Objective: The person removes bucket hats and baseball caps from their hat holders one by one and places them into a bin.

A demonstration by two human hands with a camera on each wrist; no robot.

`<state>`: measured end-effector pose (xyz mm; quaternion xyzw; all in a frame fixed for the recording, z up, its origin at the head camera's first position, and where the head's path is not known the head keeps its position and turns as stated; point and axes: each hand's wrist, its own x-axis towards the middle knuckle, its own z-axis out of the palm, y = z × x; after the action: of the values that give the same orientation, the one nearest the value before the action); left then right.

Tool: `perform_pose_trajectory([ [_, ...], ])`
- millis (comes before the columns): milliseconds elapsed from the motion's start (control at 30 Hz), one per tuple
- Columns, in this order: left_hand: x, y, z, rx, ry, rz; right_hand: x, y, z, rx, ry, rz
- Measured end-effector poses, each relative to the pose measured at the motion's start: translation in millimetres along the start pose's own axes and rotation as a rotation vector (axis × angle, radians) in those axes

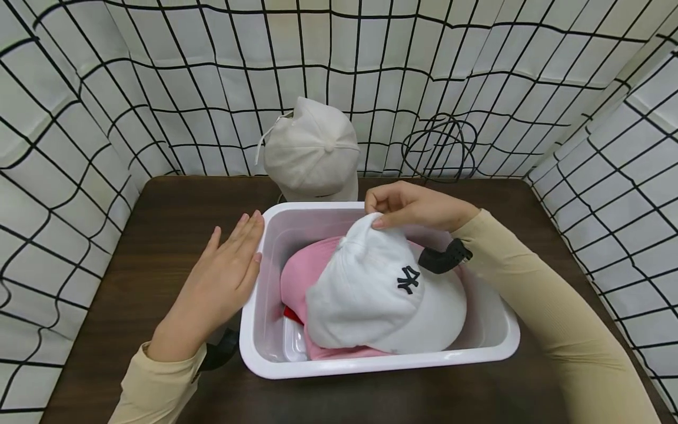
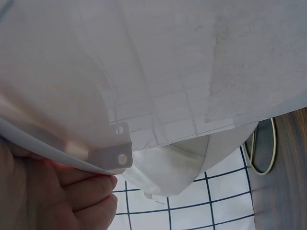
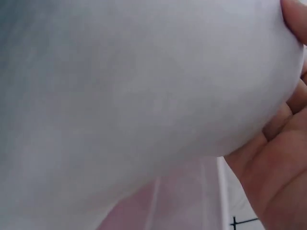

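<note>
My right hand (image 1: 424, 206) pinches the crown of a white cap (image 1: 360, 294) with a dark NY logo, thumb on the near side. The cap is over a plastic bin (image 1: 381, 366), its brim toward the bin's right end. Under it shows a pink cap (image 1: 296, 280), with a bit of something red (image 1: 292, 315) at its left edge. My left hand (image 1: 219, 282) has its fingers extended along the bin's left rim; in the left wrist view those fingers (image 2: 88, 191) touch the rim from outside. Close up in the right wrist view, white cloth (image 3: 144, 96) fills most of the picture.
Behind the bin, an off-white cap (image 1: 318, 147) stands against the black wire grid (image 1: 238, 68). A coil of dark wire (image 1: 442, 147) hangs on the grid at the back right. Grid panels border the dark wooden table (image 1: 153, 235) on the left, back and right.
</note>
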<state>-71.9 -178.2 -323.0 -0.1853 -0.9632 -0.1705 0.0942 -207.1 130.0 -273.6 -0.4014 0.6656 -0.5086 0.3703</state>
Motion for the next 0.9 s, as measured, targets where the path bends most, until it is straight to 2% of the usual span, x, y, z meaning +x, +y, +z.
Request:
perform_pose_trajectory([
  [67, 0.2, 0.2, 0.9, -0.002, 0.002, 0.002, 9.8, 5.9, 4.0, 0.001, -0.004, 0.009],
  [233, 0.3, 0.2, 1.8, -0.003, 0.009, 0.007, 31.3, 18.2, 14.7, -0.086, 0.010, 0.057],
  [433, 0.7, 0.1, 1.2, -0.006, 0.004, 0.008, 42.9, 32.3, 23.1, -0.186, 0.038, 0.089],
  [700, 1.5, 0.8, 1.7, -0.021, 0.018, 0.009, 42.5, 39.1, 27.4, -0.523, 0.085, 0.048],
  [900, -0.2, 0.9, 4.2, -0.043, 0.020, 0.004, 39.2, 35.6, 33.1, -0.694, 0.107, 0.013],
])
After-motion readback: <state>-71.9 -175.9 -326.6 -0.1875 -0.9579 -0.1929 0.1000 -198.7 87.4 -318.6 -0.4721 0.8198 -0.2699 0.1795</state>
